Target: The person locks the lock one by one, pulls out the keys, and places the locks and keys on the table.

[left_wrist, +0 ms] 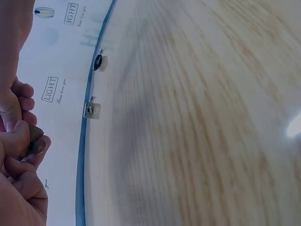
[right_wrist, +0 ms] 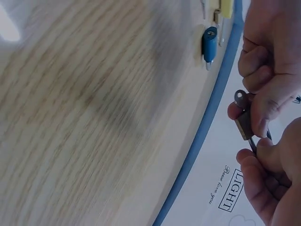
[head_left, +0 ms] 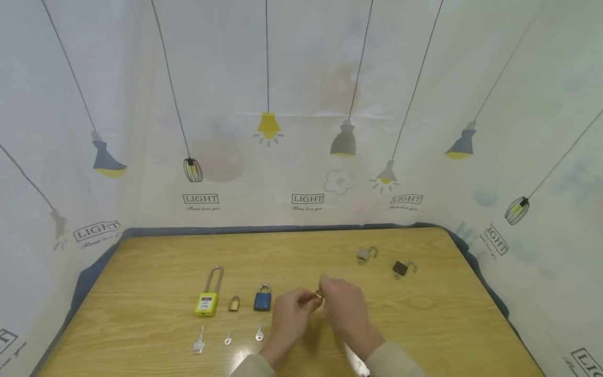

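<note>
Near the middle of the table, my left hand (head_left: 291,314) and right hand (head_left: 347,306) meet at a small brass padlock (head_left: 318,297). The left thumb and fingers pinch its body, seen in the right wrist view as a dull brass block (right_wrist: 244,125). A small key (right_wrist: 241,100) stands in the keyhole end. At the opposite end, the right thumb and forefinger pinch the shackle (right_wrist: 253,145); fingertips hide part of it, so I cannot tell whether it is locked. In the left wrist view, fingers cover most of the padlock (left_wrist: 35,133).
Left of the hands stand a yellow long-shackle padlock (head_left: 207,303), a small brass padlock (head_left: 234,303) and a blue padlock (head_left: 262,300). Keys (head_left: 198,343) lie in a row before them. At the back right are a grey open padlock (head_left: 363,255) and a black one (head_left: 400,268).
</note>
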`<state>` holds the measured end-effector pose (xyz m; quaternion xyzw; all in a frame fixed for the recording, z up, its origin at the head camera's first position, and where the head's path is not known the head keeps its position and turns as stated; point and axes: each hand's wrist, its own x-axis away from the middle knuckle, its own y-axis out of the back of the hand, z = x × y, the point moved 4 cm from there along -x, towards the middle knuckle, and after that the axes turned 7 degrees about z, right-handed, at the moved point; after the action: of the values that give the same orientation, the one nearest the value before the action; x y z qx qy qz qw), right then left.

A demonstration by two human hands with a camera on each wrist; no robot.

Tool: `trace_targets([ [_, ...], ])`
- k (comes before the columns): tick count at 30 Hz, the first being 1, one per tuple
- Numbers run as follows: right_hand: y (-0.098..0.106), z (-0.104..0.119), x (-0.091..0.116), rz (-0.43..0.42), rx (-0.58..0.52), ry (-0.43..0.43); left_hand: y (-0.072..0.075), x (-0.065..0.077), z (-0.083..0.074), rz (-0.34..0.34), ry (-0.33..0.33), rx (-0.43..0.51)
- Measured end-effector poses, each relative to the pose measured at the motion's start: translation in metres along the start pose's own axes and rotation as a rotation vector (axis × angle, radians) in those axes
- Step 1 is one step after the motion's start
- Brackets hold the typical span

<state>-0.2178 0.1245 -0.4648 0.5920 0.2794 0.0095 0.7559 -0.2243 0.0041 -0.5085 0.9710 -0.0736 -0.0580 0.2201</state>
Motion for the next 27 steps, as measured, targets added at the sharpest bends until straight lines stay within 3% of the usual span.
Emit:
trace_targets([
  [8,-0.003,0.007,-0.002,-0.007,-0.043,0.054,0.006,-0.001,0.001,0.005,-0.02,0.037],
  [13,-0.006,0.0,-0.004,0.026,-0.066,0.005,0.006,-0.003,0.003,0.035,-0.024,0.026],
  [18,-0.01,-0.008,-0.003,0.096,-0.107,-0.038,0.004,-0.004,0.005,0.058,0.017,-0.025],
  [27,-0.013,-0.014,-0.003,0.144,-0.173,-0.035,0.002,-0.003,0.011,0.123,0.066,-0.024],
])
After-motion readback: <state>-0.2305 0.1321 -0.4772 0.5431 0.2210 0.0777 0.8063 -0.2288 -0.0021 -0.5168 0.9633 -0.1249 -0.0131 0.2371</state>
